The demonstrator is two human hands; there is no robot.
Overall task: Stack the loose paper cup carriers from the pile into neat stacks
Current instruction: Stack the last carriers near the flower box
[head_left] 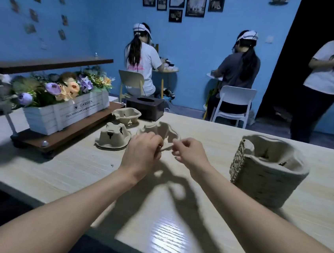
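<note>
Both hands [142,148] [190,151] grip one beige moulded-paper cup carrier [159,131] by its edge; drop it straight onto the tall beige carrier stack [268,172].

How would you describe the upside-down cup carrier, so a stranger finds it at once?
Start at the white flower box on the left. On the table just right of it lies the carrier. It alone lies bottom up; the carrier behind it faces upward.

head-worn view looks forward, down over table [172,219], near.
</note>
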